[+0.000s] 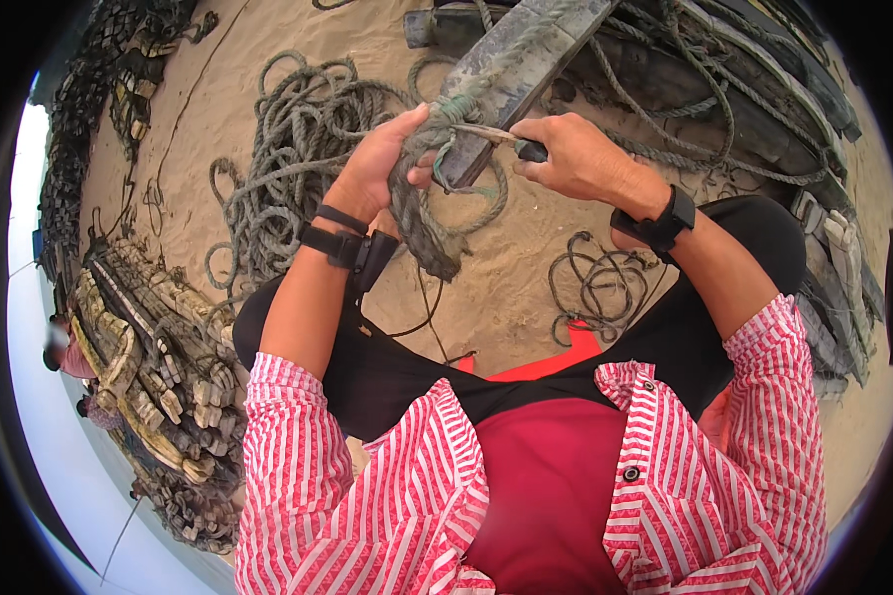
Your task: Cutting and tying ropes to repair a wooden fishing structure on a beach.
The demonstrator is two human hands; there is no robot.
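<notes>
My left hand (392,159) is closed around a thick grey-green rope (422,223), whose frayed end hangs toward me. The rope is bound against the end of a weathered wooden beam (516,64) with thin green twine (456,107). In my right hand (575,157) is a knife (484,131) with a dark handle. Its blade points left and reaches the bound rope, close to my left fingers. Whether the blade's tip is in the rope or only against it, I cannot tell.
A large heap of rope (298,149) lies on the sand behind my left hand. A thinner coil (600,283) rests near my right knee. Dark timbers (645,89) with ropes are at the far right. Piled netting with pale floats (149,347) stands left; people are beyond it.
</notes>
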